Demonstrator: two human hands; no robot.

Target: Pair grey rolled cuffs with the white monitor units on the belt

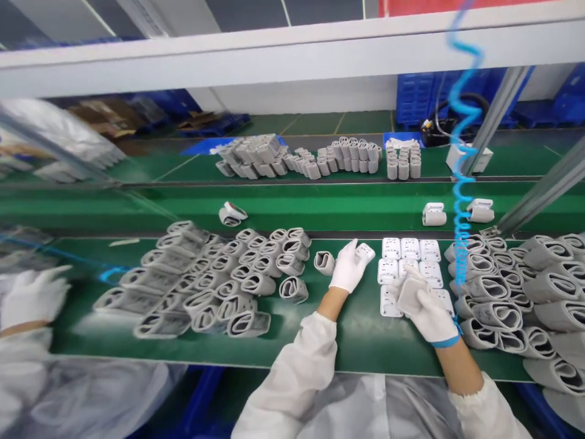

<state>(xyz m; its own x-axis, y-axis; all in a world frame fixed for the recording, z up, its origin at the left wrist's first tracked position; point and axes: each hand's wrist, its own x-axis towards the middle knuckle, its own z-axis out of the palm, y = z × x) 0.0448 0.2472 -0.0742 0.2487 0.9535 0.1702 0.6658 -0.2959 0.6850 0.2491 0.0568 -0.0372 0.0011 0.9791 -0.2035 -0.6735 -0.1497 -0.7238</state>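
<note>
Gloved left hand (pixel 348 268) pinches a white device (pixel 365 251) in its fingertips, over the far half of the green counter (pixel 283 323). Gloved right hand (pixel 429 314) grips a flat pale piece (pixel 412 294), thumb and fingers closed about it, nearer the counter's near edge; piece overlaps the rows of white units (pixel 390 271) in view, contact unclear. One rolled grey cuff (pixel 324 263) stands just beside the left hand; more rolled cuffs (pixel 256 284) crowd leftward, and a heaped stack (pixel 496 314) fills the counter's right side. Beyond the far edge, green belt (pixel 329 207) carries cuffed devices (pixel 434 214). Co-worker's gloved hand (pixel 34 299), blurred, at the counter's left end.
</note>
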